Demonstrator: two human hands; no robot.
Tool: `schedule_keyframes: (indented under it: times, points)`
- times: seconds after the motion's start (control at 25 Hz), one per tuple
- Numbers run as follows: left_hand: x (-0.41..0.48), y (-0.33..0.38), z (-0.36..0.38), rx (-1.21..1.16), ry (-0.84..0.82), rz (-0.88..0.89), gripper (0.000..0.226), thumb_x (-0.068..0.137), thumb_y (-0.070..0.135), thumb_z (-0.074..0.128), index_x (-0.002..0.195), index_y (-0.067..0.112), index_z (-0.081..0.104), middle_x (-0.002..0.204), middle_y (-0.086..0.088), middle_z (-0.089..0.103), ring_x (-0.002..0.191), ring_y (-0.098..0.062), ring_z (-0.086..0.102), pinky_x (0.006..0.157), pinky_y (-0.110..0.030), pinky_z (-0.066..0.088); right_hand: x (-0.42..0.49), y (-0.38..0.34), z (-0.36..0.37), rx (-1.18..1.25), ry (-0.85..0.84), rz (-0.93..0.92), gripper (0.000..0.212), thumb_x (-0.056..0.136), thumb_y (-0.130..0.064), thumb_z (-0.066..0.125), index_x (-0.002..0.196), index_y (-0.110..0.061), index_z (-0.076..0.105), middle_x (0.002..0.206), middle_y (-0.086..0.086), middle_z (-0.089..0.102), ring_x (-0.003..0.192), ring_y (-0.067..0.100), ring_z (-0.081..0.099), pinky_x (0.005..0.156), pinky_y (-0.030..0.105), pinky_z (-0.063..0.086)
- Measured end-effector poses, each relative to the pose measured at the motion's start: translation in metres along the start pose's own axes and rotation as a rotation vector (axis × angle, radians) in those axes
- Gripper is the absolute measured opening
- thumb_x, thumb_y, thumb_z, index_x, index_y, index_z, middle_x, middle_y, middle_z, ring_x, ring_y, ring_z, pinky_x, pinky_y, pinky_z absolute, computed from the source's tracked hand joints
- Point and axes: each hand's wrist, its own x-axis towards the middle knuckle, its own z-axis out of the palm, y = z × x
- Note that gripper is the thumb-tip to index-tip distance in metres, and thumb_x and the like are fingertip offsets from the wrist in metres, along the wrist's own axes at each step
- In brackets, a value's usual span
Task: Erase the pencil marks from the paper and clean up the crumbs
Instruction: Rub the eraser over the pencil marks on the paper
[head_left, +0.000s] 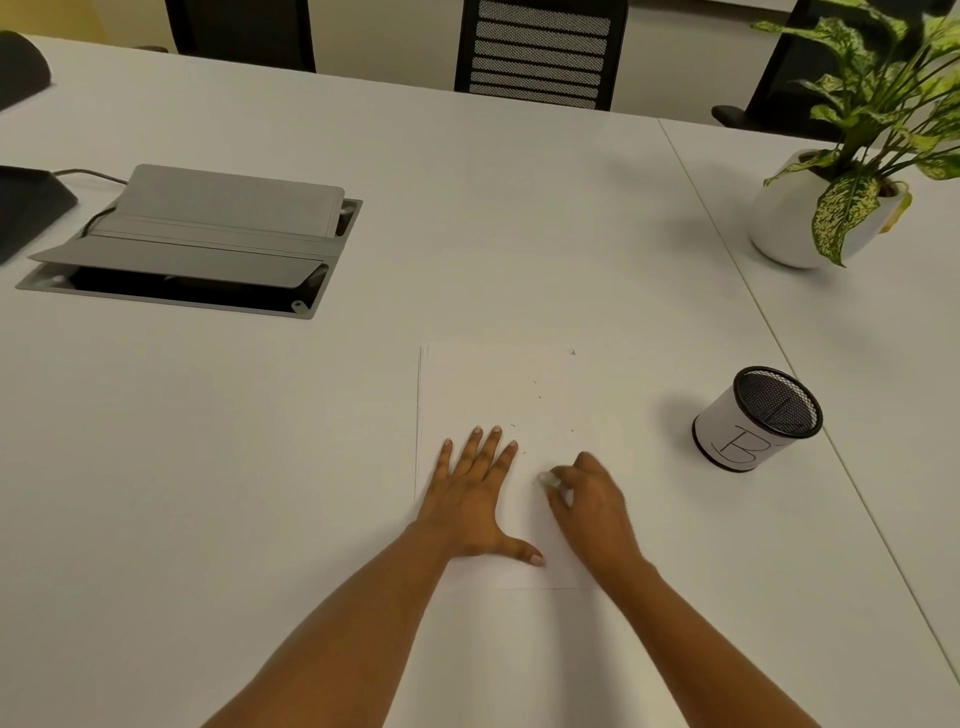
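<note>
Two bare hands are down on a white sheet of paper (493, 384), which lies flat on the white counter (260, 467) straight ahead of me. From my remote seat I see the left hand (475, 499) spread palm-down on the lower left part of the sheet, its fingers (491, 447) straight and fanned wide, thumb stretched out to the right, pressing the paper to the counter. The right hand (592, 499) sits just beside it on the right, its fingers (566, 475) curled in and pinching a small pale eraser (548, 480) whose tip meets the paper between the two hands. A few tiny dark specks (537, 389) are scattered over the sheet above the hands; I cannot tell which are eraser crumbs and which are pencil marks. The sheet's left edge shows clearly, while its right edge fades into the counter. Well to the right stands a black mesh cup (758, 421) wrapped in a white label with a hand-drawn letter B. Farther back on the right is a leafy plant in a round white pot (789, 218). At the far left a grey cable box (208, 244) is set into the counter with its lids raised, and dark chairs (540, 52) stand along the far side.
</note>
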Motion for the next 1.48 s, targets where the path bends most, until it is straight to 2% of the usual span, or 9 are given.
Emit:
schedule_keyframes:
  times: [0.16, 0.4, 0.48, 0.68, 0.92, 1.08, 1.24, 1.4, 1.48]
  points:
    - [0.0, 0.001, 0.0, 0.002, 0.002, -0.005, 0.127, 0.056, 0.087, 0.048, 0.145, 0.024, -0.017, 0.151, 0.001, -0.029, 0.135, -0.017, -0.032, 0.11, -0.047, -0.02, 0.003, -0.003, 0.001, 0.011, 0.051, 0.064, 0.019, 0.089, -0.011, 0.052, 0.088, 0.004, 0.064, 0.078, 0.004, 0.045, 0.069, 0.017, 0.045, 0.065, 0.023, 0.036]
    - [0.001, -0.001, 0.002, 0.044, 0.019, 0.004, 0.12, 0.063, 0.083, 0.048, 0.145, 0.024, -0.016, 0.152, -0.001, -0.026, 0.137, -0.019, -0.029, 0.109, -0.045, -0.021, -0.025, -0.015, 0.01, 0.073, -0.092, -0.099, 0.02, 0.089, -0.016, 0.054, 0.083, -0.001, 0.065, 0.073, 0.001, 0.042, 0.067, 0.016, 0.045, 0.056, 0.015, 0.032]
    - [0.0, -0.001, 0.001, 0.025, 0.018, 0.007, 0.125, 0.057, 0.087, 0.046, 0.145, 0.024, -0.017, 0.15, 0.001, -0.029, 0.135, -0.017, -0.032, 0.108, -0.044, -0.023, -0.015, -0.005, 0.005, 0.047, -0.048, -0.063, 0.017, 0.087, -0.015, 0.056, 0.086, -0.001, 0.065, 0.073, 0.001, 0.042, 0.066, 0.016, 0.046, 0.058, 0.018, 0.033]
    - [0.0, 0.0, 0.001, 0.029, 0.019, 0.004, 0.129, 0.051, 0.09, 0.042, 0.144, 0.023, -0.018, 0.148, 0.003, -0.032, 0.131, -0.015, -0.036, 0.107, -0.045, -0.023, -0.011, 0.001, -0.001, 0.037, 0.044, 0.06, 0.014, 0.086, -0.012, 0.056, 0.086, -0.001, 0.066, 0.073, 0.0, 0.042, 0.059, 0.005, 0.04, 0.053, 0.007, 0.029]
    - [0.001, -0.002, 0.003, 0.05, 0.023, 0.009, 0.125, 0.058, 0.087, 0.045, 0.144, 0.023, -0.018, 0.152, -0.001, -0.026, 0.136, -0.018, -0.031, 0.109, -0.045, -0.022, -0.038, -0.013, 0.01, 0.103, -0.07, -0.049, 0.015, 0.086, -0.015, 0.057, 0.086, -0.004, 0.067, 0.068, -0.007, 0.038, 0.062, 0.009, 0.044, 0.056, 0.006, 0.031]
    - [0.001, 0.0, 0.002, 0.03, 0.022, 0.008, 0.131, 0.049, 0.092, 0.04, 0.144, 0.023, -0.019, 0.148, 0.002, -0.032, 0.133, -0.016, -0.035, 0.108, -0.046, -0.023, -0.022, 0.002, -0.001, 0.045, 0.014, 0.063, 0.013, 0.085, -0.012, 0.059, 0.086, -0.002, 0.067, 0.069, -0.004, 0.039, 0.062, 0.012, 0.043, 0.054, 0.007, 0.028]
    - [0.001, 0.0, 0.003, 0.045, 0.029, 0.001, 0.129, 0.048, 0.093, 0.031, 0.144, 0.022, -0.018, 0.15, 0.0, -0.03, 0.134, -0.017, -0.033, 0.109, -0.046, -0.022, -0.031, -0.014, 0.009, 0.083, 0.027, 0.115, 0.017, 0.086, -0.01, 0.055, 0.075, -0.002, 0.064, 0.065, -0.008, 0.036, 0.057, 0.003, 0.04, 0.05, 0.009, 0.033]
    - [0.0, -0.001, 0.002, 0.061, 0.016, 0.011, 0.112, 0.07, 0.076, 0.045, 0.145, 0.02, -0.017, 0.152, -0.004, -0.025, 0.137, -0.02, -0.028, 0.11, -0.047, -0.019, -0.036, -0.028, 0.02, 0.152, -0.075, 0.043, 0.017, 0.087, -0.015, 0.055, 0.078, -0.003, 0.065, 0.065, -0.013, 0.034, 0.06, 0.0, 0.039, 0.053, 0.009, 0.032]
    - [0.0, -0.001, 0.002, 0.058, 0.026, 0.01, 0.121, 0.058, 0.086, 0.037, 0.145, 0.021, -0.017, 0.152, -0.003, -0.026, 0.137, -0.019, -0.029, 0.109, -0.046, -0.021, -0.032, -0.023, 0.015, 0.136, -0.052, 0.05, 0.018, 0.087, -0.015, 0.055, 0.081, -0.002, 0.066, 0.065, -0.012, 0.034, 0.06, 0.0, 0.039, 0.053, 0.008, 0.032]
